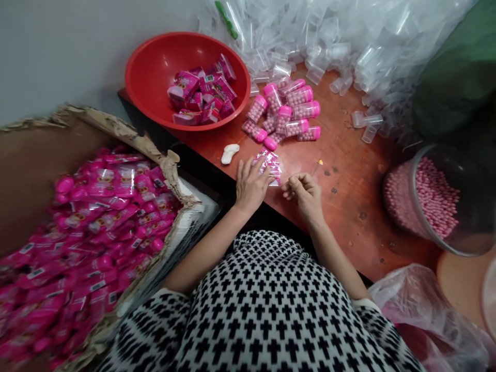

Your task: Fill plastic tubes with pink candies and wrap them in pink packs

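Note:
My left hand (251,187) lies with its fingers spread over the edge of a shiny pink printed wrapper (273,164) on the reddish table. Just right of that wrapper, my right hand (306,195) is closed, thumb and fingertips pressed together; whatever it may hold is too small to make out. Beyond both hands lies a pile of clear bottles (284,118) with bright pink caps, filled with small pink balls. A lumpy white piece (230,153) sits left of my left hand.
A red bowl (145,77) with pink packets stands at the back left. Left of me is a torn cardboard box (127,132) full of pink-capped packs. Empty clear bottles (333,51) heap up behind. At right stands a clear tub (420,206) of pink balls.

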A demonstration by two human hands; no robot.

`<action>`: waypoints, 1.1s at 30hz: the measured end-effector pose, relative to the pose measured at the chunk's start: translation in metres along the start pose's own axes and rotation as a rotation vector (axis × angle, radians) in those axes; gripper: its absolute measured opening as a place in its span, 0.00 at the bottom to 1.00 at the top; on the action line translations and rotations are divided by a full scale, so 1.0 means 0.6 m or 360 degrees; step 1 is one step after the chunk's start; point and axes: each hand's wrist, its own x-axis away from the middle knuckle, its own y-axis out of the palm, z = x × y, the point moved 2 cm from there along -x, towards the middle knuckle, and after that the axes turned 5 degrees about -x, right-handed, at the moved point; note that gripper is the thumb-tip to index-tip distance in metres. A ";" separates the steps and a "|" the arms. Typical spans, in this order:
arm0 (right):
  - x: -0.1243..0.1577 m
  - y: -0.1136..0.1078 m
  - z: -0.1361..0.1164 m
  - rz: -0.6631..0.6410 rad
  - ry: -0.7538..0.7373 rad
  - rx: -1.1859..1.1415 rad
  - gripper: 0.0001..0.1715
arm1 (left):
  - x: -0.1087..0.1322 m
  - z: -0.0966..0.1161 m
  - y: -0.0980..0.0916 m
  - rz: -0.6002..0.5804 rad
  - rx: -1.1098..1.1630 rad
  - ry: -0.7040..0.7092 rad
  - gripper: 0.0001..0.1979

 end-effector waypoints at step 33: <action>-0.238 0.028 -0.084 0.0502 -0.0134 0.1748 0.39 | 0.005 0.030 -0.035 0.0044 0.1913 -0.1383 0.23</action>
